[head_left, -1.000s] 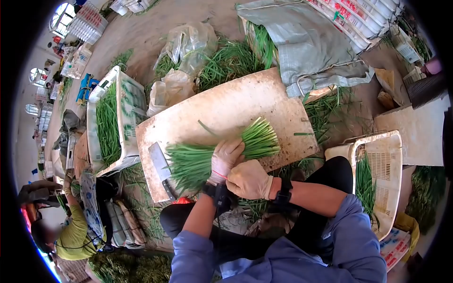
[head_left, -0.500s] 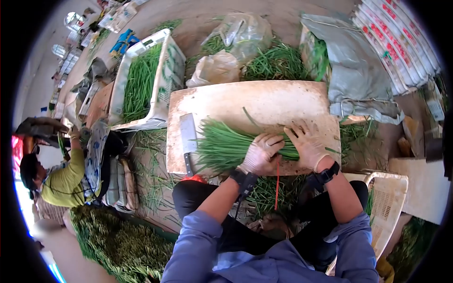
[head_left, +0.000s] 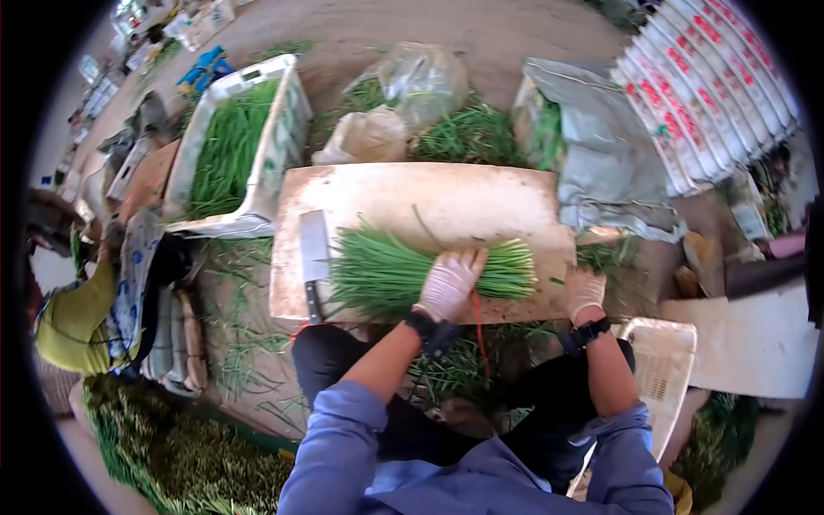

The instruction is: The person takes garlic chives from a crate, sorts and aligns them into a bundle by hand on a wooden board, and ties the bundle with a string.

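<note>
A bunch of long green chives (head_left: 378, 266) lies across a pale, stained board (head_left: 412, 189), its pale cut ends (head_left: 513, 268) to the right. My left hand (head_left: 451, 283), in a thin clear glove, is closed over the bunch and presses it to the board. A red string (head_left: 480, 335) hangs from beneath that hand over the board's front edge. My gloved right hand (head_left: 585, 292) is at the board's right edge, apart from the bunch, beside a small green scrap (head_left: 557, 281). Its fingers are foreshortened and unclear. A cleaver (head_left: 314, 249) with a black handle lies left of the leaves.
A white crate (head_left: 296, 112) of green stalks stands at the back left. Behind the board are plastic bags (head_left: 369, 136) and loose greens (head_left: 472, 133). A grey-covered box (head_left: 614, 137) stands back right, a cream basket (head_left: 665, 369) by my right leg. Another person (head_left: 81, 318) sits at left.
My right hand has left the bunch and moved right to the board's edge. The pale cut ends now show. My left hand stays on the bunch. The view has shifted slightly.
</note>
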Demonstrator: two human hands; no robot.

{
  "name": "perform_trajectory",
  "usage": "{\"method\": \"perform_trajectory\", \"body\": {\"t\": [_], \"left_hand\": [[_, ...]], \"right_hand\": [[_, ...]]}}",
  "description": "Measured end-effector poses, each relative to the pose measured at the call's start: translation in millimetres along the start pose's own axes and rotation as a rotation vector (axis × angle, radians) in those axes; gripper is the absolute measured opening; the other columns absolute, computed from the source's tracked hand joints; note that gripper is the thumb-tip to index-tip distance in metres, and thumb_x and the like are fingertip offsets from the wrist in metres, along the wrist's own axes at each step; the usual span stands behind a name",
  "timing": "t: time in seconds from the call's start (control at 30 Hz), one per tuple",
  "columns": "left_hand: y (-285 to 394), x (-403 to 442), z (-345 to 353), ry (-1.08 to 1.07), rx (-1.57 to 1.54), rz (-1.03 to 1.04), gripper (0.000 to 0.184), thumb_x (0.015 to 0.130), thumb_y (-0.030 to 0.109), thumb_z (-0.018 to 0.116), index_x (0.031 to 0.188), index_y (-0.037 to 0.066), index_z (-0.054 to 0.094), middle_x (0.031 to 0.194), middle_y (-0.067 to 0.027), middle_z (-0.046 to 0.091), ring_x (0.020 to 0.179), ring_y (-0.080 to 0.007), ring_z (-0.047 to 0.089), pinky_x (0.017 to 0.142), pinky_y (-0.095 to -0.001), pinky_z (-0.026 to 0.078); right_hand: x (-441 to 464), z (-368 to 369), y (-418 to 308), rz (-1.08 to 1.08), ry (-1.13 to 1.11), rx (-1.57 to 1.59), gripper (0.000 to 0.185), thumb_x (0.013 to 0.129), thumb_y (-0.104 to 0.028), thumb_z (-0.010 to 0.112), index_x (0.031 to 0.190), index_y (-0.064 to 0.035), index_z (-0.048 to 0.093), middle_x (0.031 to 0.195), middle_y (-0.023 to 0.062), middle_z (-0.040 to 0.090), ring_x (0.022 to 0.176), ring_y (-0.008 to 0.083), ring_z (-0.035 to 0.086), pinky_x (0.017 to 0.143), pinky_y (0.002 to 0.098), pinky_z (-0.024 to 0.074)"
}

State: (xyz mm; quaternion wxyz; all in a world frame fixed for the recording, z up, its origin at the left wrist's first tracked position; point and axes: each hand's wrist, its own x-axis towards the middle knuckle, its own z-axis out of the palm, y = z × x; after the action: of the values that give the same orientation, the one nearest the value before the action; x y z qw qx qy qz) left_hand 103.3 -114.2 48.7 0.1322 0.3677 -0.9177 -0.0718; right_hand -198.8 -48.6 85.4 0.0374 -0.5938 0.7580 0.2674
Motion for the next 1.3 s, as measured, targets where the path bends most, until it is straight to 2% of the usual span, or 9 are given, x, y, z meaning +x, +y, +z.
{"method": "perform_trajectory", "body": {"t": [0.1,0.27,0.5,0.8,0.93,1.03,1.17,1.2,1.3], "left_hand": [[0.6,-0.7,4.0,0.012,0.017,0.016,0.092,0.075,0.033,0.081,0.155,0.006,0.046,0.141,-0.0209,0.056,0.125,-0.0377,0.058,0.110,-0.0491,0.045],[-0.2,-3.1,14.4,0.048,0.062,0.032,0.091,0.075,0.037,0.083,0.155,0.009,0.048,0.146,-0.0203,0.053,0.130,-0.0374,0.056,0.112,-0.0505,0.044],[1.9,-7.0,17.6,0.038,0.117,0.031,0.086,0.075,0.033,0.083,0.153,0.017,0.050,0.147,-0.0225,0.053,0.130,-0.0393,0.057,0.113,-0.0511,0.043],[3.6,-7.8,7.1,0.041,0.067,0.051,0.082,0.077,0.029,0.081,0.153,0.019,0.052,0.150,-0.0224,0.052,0.131,-0.0387,0.057,0.114,-0.0509,0.044],[2.4,-11.4,9.7,0.084,0.029,0.083,0.074,0.081,0.023,0.077,0.151,0.020,0.054,0.154,-0.0134,0.052,0.132,-0.0380,0.055,0.113,-0.0508,0.045],[1.5,-12.9,18.3,0.122,0.077,0.095,0.069,0.083,0.019,0.074,0.149,0.020,0.055,0.156,-0.0085,0.052,0.133,-0.0376,0.055,0.112,-0.0515,0.045],[3.8,-12.9,20.2,0.134,0.073,0.113,0.067,0.082,0.017,0.074,0.147,0.018,0.057,0.155,-0.0079,0.052,0.133,-0.0376,0.054,0.112,-0.0526,0.045],[3.1,-13.0,22.8,0.142,0.085,0.113,0.066,0.082,0.016,0.074,0.146,0.017,0.058,0.155,-0.0081,0.052,0.133,-0.0376,0.054,0.112,-0.0528,0.045],[5.1,-12.9,10.2,0.100,-0.022,0.093,0.067,0.080,0.014,0.074,0.145,0.016,0.058,0.155,-0.0076,0.052,0.133,-0.0379,0.054,0.112,-0.0528,0.044]], "right_hand": [[6.1,0.8,-13.9,-0.155,0.421,0.106,0.054,0.089,-0.016,0.068,0.142,-0.0132,0.061,0.123,0.0098,0.071,0.114,0.0291,0.067,0.095,0.0528,0.0536],[-1.5,-34.4,-79.0,-0.607,0.659,0.583,0.042,0.089,-0.007,0.066,0.130,-0.0167,0.070,0.119,0.0145,0.071,0.099,0.0393,0.069,0.089,0.0515,0.0562],[36.2,-13.7,-83.6,-0.407,0.531,0.720,0.023,0.088,-0.012,0.074,0.110,-0.0145,0.075,0.107,0.0134,0.073,0.102,0.0379,0.069,0.088,0.0492,0.0569],[41.8,-34.8,-72.6,-0.467,0.450,0.551,0.013,0.089,-0.015,0.072,0.102,-0.0130,0.073,0.098,0.0122,0.075,0.092,0.0368,0.073,0.080,0.0483,0.0579],[62.0,-42.3,-40.2,-0.071,0.360,0.253,0.015,0.090,-0.012,0.066,0.101,-0.0156,0.077,0.104,0.0103,0.077,0.095,0.0368,0.073,0.082,0.0477,0.0581],[45.6,-57.2,-48.5,-0.446,0.569,0.568,0.022,0.087,-0.009,0.065,0.104,-0.0165,0.077,0.108,0.0107,0.077,0.100,0.0374,0.072,0.086,0.0467,0.0578],[46.6,-49.6,-73.1,-0.584,0.347,0.550,0.027,0.086,-0.007,0.063,0.106,-0.0148,0.078,0.104,0.0151,0.077,0.099,0.0400,0.072,0.088,0.0474,0.0566],[39.7,-66.9,-75.1,-0.353,0.230,0.326,0.025,0.086,-0.010,0.063,0.105,-0.0161,0.080,0.107,0.0162,0.077,0.102,0.0392,0.073,0.088,0.0485,0.0569],[83.5,-44.4,-56.6,-0.186,0.032,0.093,0.025,0.089,-0.013,0.062,0.106,-0.0183,0.080,0.107,0.0178,0.077,0.101,0.0387,0.073,0.087,0.0502,0.0570]]}}
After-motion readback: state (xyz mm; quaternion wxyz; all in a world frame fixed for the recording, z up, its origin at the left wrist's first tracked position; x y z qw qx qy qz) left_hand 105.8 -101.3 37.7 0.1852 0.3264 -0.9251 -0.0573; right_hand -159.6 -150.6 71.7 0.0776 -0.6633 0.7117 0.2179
